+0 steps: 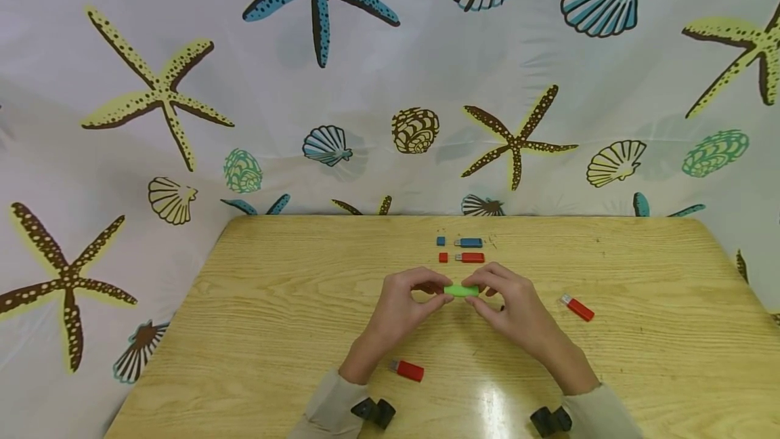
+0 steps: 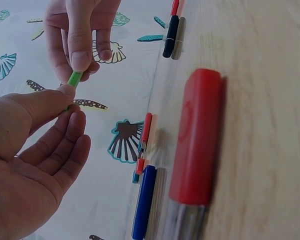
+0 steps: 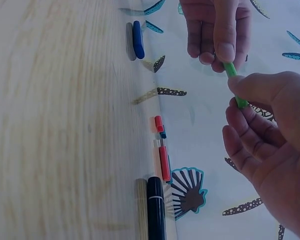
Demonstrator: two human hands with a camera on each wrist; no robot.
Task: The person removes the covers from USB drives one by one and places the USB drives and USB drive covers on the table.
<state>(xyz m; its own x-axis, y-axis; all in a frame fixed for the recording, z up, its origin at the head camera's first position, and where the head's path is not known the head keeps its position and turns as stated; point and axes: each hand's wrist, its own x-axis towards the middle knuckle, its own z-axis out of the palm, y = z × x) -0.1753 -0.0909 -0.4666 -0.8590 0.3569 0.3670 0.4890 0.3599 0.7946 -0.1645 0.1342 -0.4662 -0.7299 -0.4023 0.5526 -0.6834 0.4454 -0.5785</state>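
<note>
Above the table, a small bright green USB stick is held level between both hands, with no metal plug showing. My left hand pinches its left end between thumb and fingertips. At the other end, the right hand has a matching thumb-and-finger pinch. The wrist views show the two thumbs close together on the green stick, the fingertips covering much of it. Just beyond the hands lie a red USB stick with its red cap and a blue USB stick with its blue cap.
Two uncapped red USB sticks lie on the wooden table: one near the left wrist, another right of the right hand. The wrist views show a blue stick and a black one. A patterned cloth hangs behind.
</note>
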